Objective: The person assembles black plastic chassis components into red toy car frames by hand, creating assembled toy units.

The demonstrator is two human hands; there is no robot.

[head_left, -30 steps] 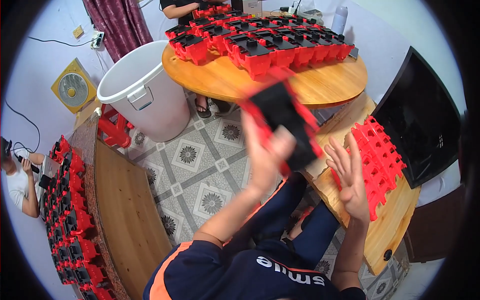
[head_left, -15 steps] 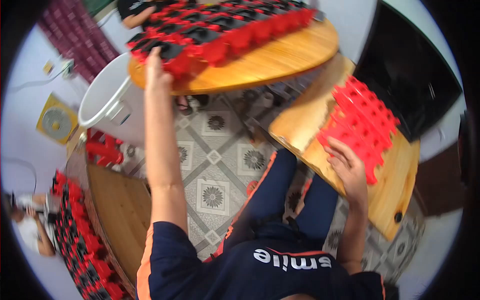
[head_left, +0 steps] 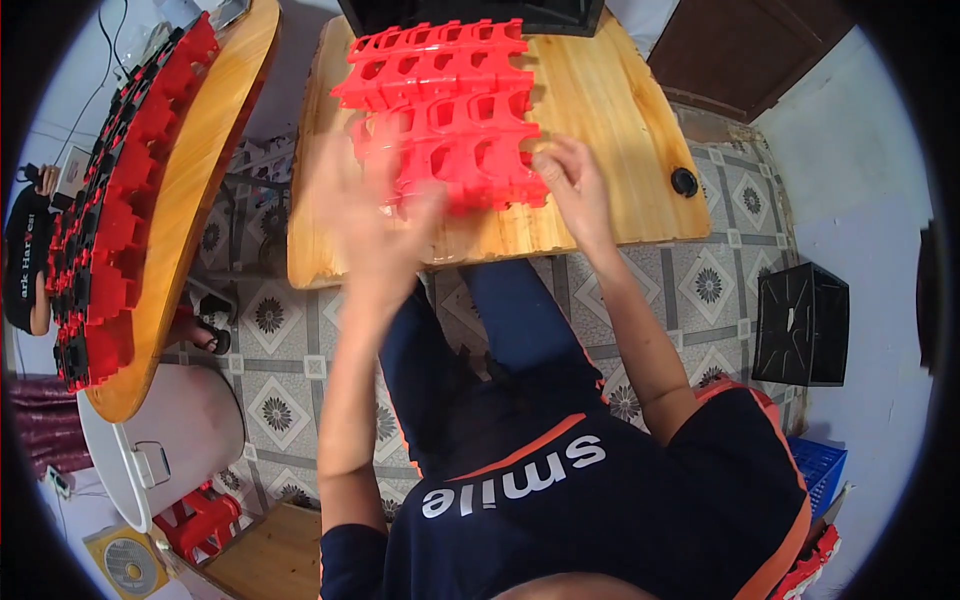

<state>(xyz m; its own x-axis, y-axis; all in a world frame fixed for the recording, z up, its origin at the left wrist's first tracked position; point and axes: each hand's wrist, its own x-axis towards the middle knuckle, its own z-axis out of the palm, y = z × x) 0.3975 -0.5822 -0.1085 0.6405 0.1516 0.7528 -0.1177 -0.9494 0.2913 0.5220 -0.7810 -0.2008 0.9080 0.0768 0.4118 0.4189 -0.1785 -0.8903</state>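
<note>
A red plastic lattice panel, made of rows of moulded open cells, lies on the light wooden table in front of me. My right hand is at the panel's near right edge, thumb and fingers closed on its rim. Over the near left part of the panel hovers my left hand, smeared by motion, its thumb apart from the fingers and nothing seen in it. It hides some of the panel's cells. Whether it touches the panel cannot be told.
A curved wooden table at left bears several red and black plastic pieces; a person is beyond it. A white bin stands below. At right are a black crate and a blue basket. A round black cap sits on the table.
My view has turned right, so the panel now lies straight ahead. My left hand has left the curved table's red and black pieces and come over the panel. The right hand stays at its edge.
</note>
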